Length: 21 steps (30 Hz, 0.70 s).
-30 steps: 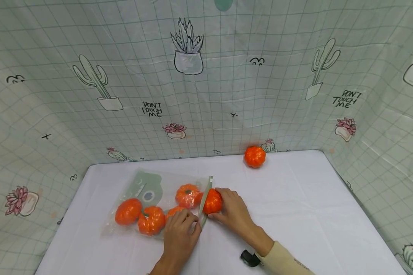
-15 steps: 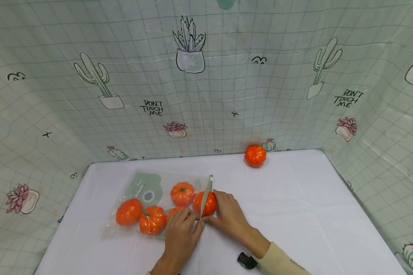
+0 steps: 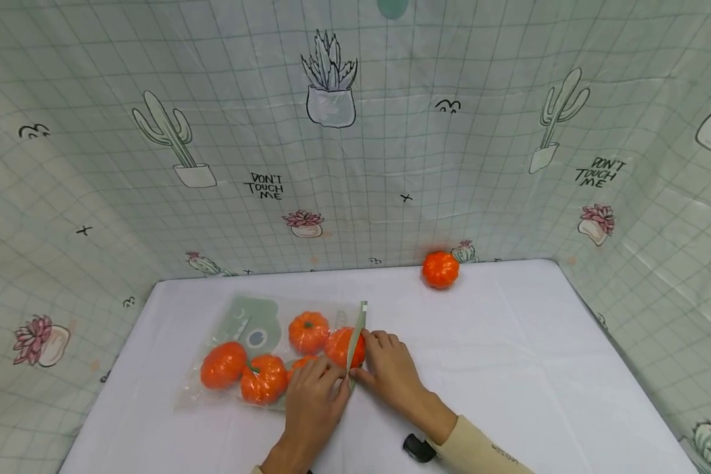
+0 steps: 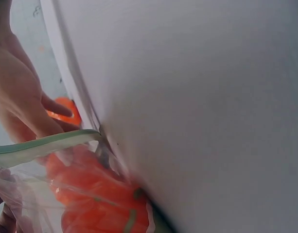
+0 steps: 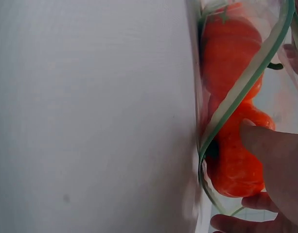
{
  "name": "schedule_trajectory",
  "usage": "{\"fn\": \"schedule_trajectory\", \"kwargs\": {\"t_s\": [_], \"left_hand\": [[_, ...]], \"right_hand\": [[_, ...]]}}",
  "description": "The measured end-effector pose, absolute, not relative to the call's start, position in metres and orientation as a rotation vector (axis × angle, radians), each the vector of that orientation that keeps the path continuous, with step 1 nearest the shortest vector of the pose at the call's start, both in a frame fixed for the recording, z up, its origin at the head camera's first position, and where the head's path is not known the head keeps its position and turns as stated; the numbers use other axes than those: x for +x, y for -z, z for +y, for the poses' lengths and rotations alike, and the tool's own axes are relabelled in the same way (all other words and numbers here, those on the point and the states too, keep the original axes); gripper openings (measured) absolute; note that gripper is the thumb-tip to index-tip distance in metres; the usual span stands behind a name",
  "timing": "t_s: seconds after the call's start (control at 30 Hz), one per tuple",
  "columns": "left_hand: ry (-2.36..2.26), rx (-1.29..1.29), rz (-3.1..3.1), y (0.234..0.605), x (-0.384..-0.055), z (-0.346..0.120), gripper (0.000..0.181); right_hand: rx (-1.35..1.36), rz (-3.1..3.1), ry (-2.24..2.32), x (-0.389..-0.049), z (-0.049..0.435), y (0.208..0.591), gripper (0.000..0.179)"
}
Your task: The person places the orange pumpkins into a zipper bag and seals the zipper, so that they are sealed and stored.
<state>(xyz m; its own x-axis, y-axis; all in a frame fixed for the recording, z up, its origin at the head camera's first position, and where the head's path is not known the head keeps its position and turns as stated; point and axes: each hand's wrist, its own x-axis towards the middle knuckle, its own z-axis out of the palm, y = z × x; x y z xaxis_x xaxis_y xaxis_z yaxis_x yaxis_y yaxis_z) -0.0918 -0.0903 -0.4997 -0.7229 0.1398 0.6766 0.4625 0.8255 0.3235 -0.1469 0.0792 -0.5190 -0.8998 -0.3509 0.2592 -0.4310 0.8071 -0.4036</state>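
Note:
A clear zip bag (image 3: 293,305) lies on the left half of the table, with several small orange pumpkins inside it. My left hand (image 3: 313,403) pinches the near end of the bag's green-edged mouth (image 3: 356,332). At that mouth my right hand (image 3: 394,370) holds a small ribbed pumpkin (image 3: 339,347), most of it past the rim. In the right wrist view the thumb (image 5: 268,145) lies against this pumpkin (image 5: 236,167), fingers at its other end. Beyond it in the bag is another pumpkin (image 3: 309,332). My left hand partly covers a further pumpkin (image 3: 303,363).
One loose pumpkin (image 3: 441,269) stands at the back edge of the white table (image 3: 509,342). A grid-patterned cloth (image 3: 379,151) hangs behind and at both sides. Beside my right wrist is a small black object (image 3: 419,447).
My right hand has moved left, taking the pumpkin from outside the rim into the bag's mouth. The pumpkin ahead of it has shifted left. My left hand keeps its hold.

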Motion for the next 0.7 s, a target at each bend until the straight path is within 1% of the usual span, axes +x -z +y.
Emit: {"fn": "schedule_trajectory", "kwargs": {"t_s": [0.13, 0.57, 0.7], "left_hand": [[0.637, -0.442, -2.345, 0.5, -0.092, -0.091, 0.023], [0.615, -0.439, -2.34, 0.5, -0.092, -0.093, 0.024], [0.615, -0.448, -2.337, 0.5, -0.092, -0.093, 0.024]], "right_hand": [[0.591, -2.827, -0.683, -0.144, 0.08, 0.519, 0.073], [0.618, -2.787, -0.579, -0.147, 0.07, 0.516, 0.052], [0.582, -2.798, -0.578, -0.145, 0.07, 0.516, 0.052]]}}
